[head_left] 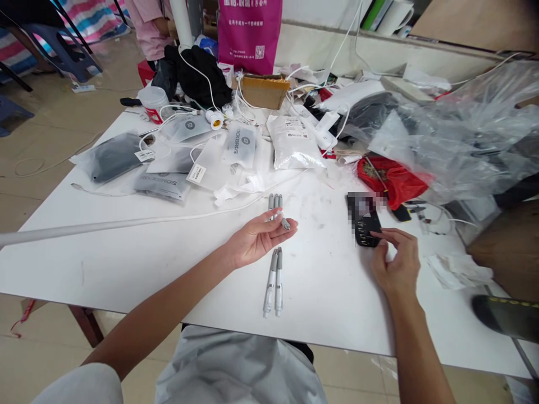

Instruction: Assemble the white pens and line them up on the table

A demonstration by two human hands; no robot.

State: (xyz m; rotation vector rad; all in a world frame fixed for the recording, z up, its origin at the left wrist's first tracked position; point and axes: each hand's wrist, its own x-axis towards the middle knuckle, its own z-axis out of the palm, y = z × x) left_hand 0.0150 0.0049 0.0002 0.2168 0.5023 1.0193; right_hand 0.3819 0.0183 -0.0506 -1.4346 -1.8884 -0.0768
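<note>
My left hand [263, 238] is closed around a pen [285, 224], its grey grip end showing between thumb and fingers. Behind that hand, several pens [276, 200] lie side by side with their grey ends visible; the rest is hidden. Nearer to me lie two white pens [272, 283] with grey grips and clear clips. On the right, my right hand [398, 258] reaches over a flat black phone-like object [366, 238] with small metallic pieces on its near part. Its index fingertip touches or hovers at those pieces; the thumb is apart from it.
Packaged pouches [242, 145] and a white plastic parcel [295, 143] cover the table's far side. A white cable [126, 224] crosses the left. At right are a red bag [393, 179], clear plastic wrap [455, 134] and a cardboard box [509, 247]. Another person [149, 28] is beyond the table.
</note>
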